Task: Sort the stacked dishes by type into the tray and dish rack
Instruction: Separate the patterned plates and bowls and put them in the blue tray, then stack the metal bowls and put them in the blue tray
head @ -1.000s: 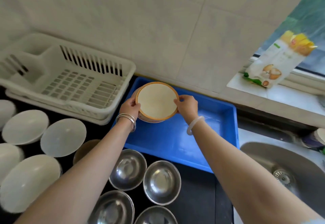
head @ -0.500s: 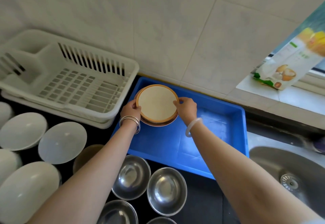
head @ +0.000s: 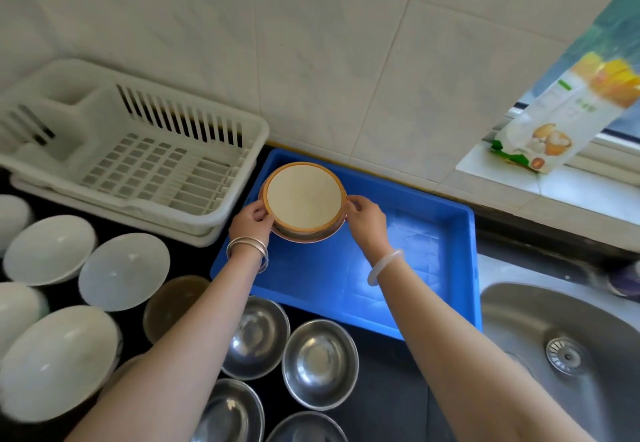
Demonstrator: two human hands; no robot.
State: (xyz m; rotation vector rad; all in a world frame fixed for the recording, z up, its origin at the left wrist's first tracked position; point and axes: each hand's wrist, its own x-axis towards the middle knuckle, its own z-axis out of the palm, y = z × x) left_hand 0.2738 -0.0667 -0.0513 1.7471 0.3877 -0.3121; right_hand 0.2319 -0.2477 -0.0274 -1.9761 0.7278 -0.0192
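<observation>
While arms reach forward | left hand, right hand | fingers clasp orange-rimmed bowl | over blue tray

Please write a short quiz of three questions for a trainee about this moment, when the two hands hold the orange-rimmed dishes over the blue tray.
1. True or false: the white dish rack already has dishes in it.
2. Which corner of the blue tray are the orange-rimmed dishes at? A) far left B) near right C) far right
3. How are the dishes gripped?

Key
1. False: no dishes show in it.
2. A.
3. The left hand and the right hand hold opposite sides of the rim.
</observation>
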